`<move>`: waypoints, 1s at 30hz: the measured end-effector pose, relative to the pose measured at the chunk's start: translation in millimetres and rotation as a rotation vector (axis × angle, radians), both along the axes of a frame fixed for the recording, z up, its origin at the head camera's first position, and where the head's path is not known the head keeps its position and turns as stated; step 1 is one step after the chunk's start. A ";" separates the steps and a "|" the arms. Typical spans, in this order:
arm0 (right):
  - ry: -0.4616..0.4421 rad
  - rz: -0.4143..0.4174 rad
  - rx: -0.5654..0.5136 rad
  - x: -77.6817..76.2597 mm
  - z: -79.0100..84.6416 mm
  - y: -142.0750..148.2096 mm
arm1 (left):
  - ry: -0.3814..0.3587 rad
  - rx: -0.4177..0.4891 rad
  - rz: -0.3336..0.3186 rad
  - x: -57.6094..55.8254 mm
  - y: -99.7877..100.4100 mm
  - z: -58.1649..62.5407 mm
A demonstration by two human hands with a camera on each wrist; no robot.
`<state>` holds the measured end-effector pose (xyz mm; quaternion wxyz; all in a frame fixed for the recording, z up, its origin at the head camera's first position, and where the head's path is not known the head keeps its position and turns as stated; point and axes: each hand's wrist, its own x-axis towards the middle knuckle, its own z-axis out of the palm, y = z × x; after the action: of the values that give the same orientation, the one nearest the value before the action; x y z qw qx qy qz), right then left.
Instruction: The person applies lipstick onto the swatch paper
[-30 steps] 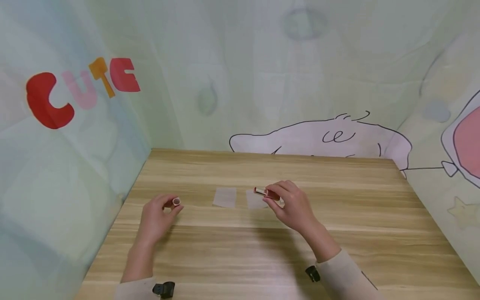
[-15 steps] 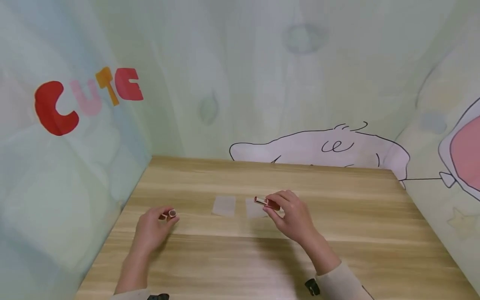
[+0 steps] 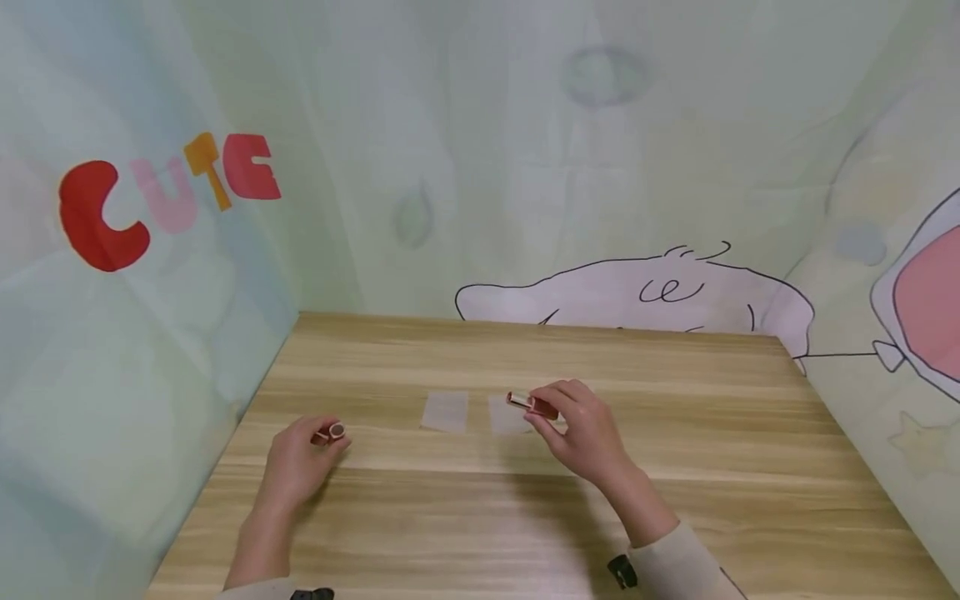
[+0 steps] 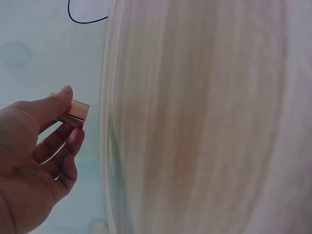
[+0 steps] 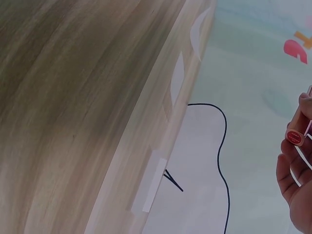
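Note:
In the head view my left hand (image 3: 296, 462) is low over the left side of the table. Its thumb and fingers pinch a small rose-gold lipstick cap (image 3: 337, 430), the open end facing up and right. The left wrist view shows the cap (image 4: 78, 111) held at the fingertips. My right hand (image 3: 585, 429) grips a lipstick (image 3: 520, 401) by its reddish base, uncapped, with the gold inner tube pointing left. In the right wrist view the round red label on the lipstick's end (image 5: 294, 137) shows; most of that hand lies outside the frame.
Two whitish square sheets lie side by side on the wooden table (image 3: 480, 517): the left sheet (image 3: 446, 412) is fully visible, the right sheet (image 3: 504, 417) is partly covered by the lipstick and right hand. Printed fabric walls (image 3: 360, 167) stand around the table's left, back and right.
My left hand has drawn a little left and toward me with the cap, farther from the lipstick. The right hand stays almost in place over the right sheet. The head view has tilted slightly.

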<state>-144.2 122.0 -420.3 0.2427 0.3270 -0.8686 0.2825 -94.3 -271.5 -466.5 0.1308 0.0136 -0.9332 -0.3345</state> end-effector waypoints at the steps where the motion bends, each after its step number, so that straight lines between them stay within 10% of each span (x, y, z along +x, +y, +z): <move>1: -0.002 -0.001 0.001 -0.1 -0.5 -0.1 | -0.007 0.000 0.002 0.4 -0.9 -1.1; 30: 0.006 0.000 -0.010 -3.7 -4.8 2.2 | -0.146 -0.015 -0.008 -0.1 -7.2 -4.2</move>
<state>-148.0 124.2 -425.1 0.2470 0.3265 -0.8665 0.2856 -94.4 -278.7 -470.6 0.0612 0.0333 -0.9427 -0.3263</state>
